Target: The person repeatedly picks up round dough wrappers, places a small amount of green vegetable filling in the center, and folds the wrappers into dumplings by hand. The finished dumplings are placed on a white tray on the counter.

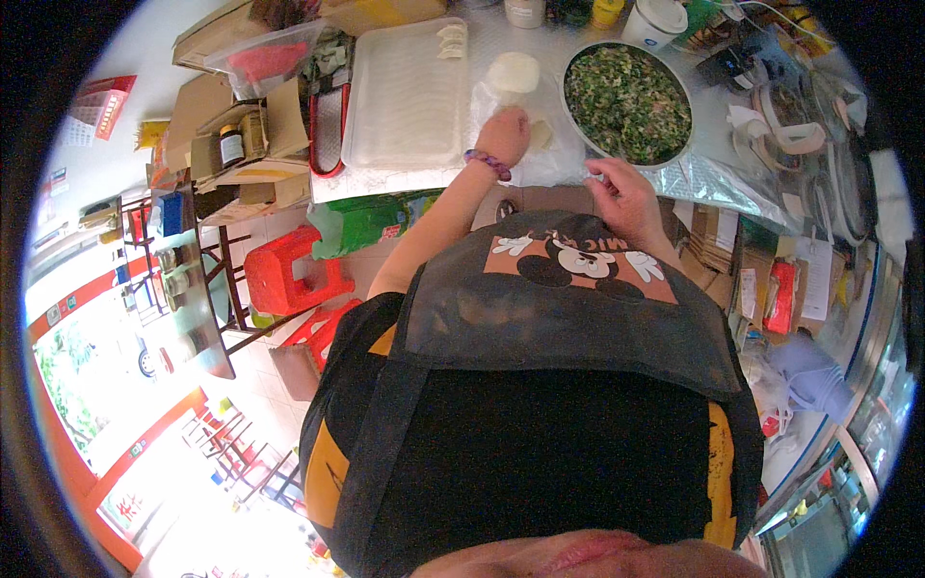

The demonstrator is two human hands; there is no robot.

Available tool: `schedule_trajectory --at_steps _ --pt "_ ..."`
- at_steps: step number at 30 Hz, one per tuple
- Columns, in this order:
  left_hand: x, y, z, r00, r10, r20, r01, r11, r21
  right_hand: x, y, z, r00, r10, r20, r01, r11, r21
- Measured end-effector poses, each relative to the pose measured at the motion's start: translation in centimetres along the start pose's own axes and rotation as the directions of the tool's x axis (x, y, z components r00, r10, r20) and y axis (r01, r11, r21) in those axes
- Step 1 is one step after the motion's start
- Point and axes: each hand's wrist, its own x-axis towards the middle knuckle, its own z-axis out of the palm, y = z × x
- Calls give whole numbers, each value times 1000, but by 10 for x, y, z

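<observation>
My left hand point(506, 136), with a beaded band at its wrist, rests low over a clear plastic sheet point(560, 160) on the worktop. Its fingers are turned away, so any thing under them is hidden. Right beside it lies a pale dough wrapper point(538, 135). Beyond that hand is a stack of round white wrappers point(514, 72). My right hand point(625, 199) hovers at the worktop's front edge, its fingers loosely curled and nothing visible in them. Just past it stands a round metal bowl point(562, 94) full of chopped green filling point(627, 101).
Left of the sheet is a white tray point(405, 101) with several folded dumplings point(452, 41) at its far right corner. Cardboard boxes point(282, 123) stand further left. A lidded white tub point(654, 23) is behind the bowl. Below the worktop is a red plastic stool point(278, 271).
</observation>
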Motion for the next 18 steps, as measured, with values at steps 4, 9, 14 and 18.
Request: schedule_trajectory --at_steps 4,9,14,18 --pt "0 1 -37 971 -233 49 225 834 -503 -2 7 -15 999 29 -32 -31 998 -51" --pt "-16 18 -64 913 -139 383 314 -359 -879 -10 26 -28 984 85 -158 -95 994 -59" --pt "-35 47 -60 941 -31 336 294 -412 -862 -32 75 -36 971 102 -218 -147 968 -204" --pt "-46 62 -45 899 -75 430 402 -242 -883 -55 90 -29 951 276 -136 -302 924 -236"
